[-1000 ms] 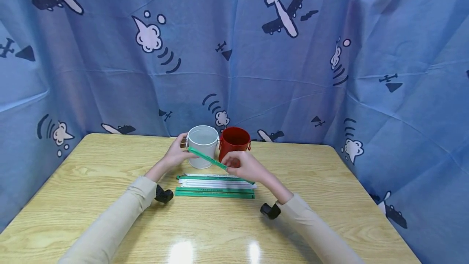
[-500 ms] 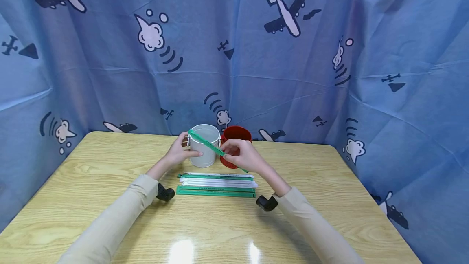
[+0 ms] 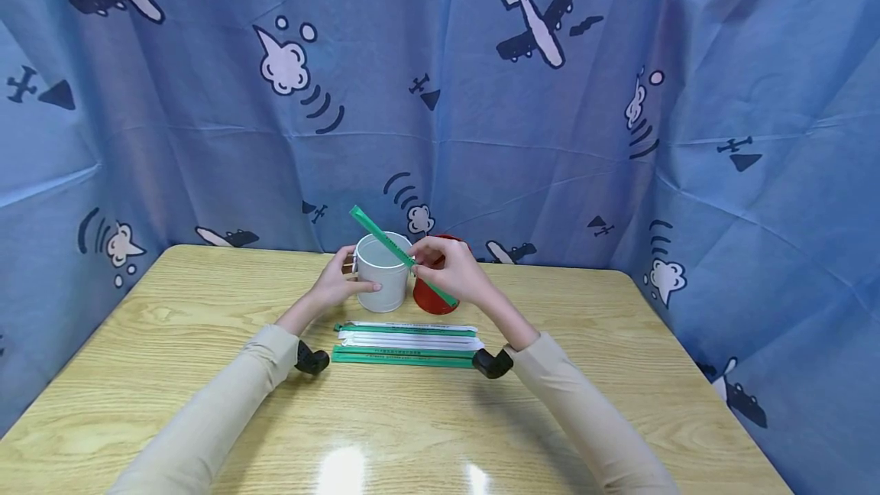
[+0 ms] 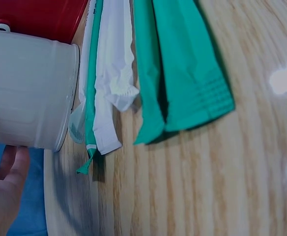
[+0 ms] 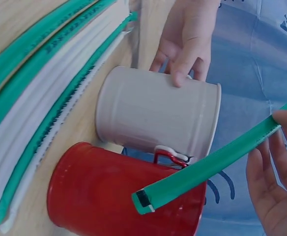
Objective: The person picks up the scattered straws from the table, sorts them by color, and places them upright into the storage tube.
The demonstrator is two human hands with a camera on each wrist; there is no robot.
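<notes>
My left hand [image 3: 334, 285] holds the small white bucket [image 3: 386, 287] at its left side, thumb across the front and the other fingers round the far side. My right hand [image 3: 454, 272] pinches a long green paper-wrapped stick [image 3: 380, 234] near its middle. The stick slants over the white bucket, its upper left end above the rim and its lower right end in front of the red bucket [image 3: 428, 298]. In the right wrist view, the stick's dark-marked end [image 5: 144, 200] overlaps the red bucket [image 5: 114, 189], which stands against the white one.
In front of the buckets, several green wrapped sticks [image 3: 402, 357] and white wrapped sticks [image 3: 406, 341] lie side by side on the wooden table [image 3: 275, 418]. A blue curtain [image 3: 371, 98] with airplane prints hangs behind the table's far edge.
My right hand has lifted the green wrapped stick upward, and its left end has risen from the white bucket's front to above the rim. My left hand stays at the white bucket.
</notes>
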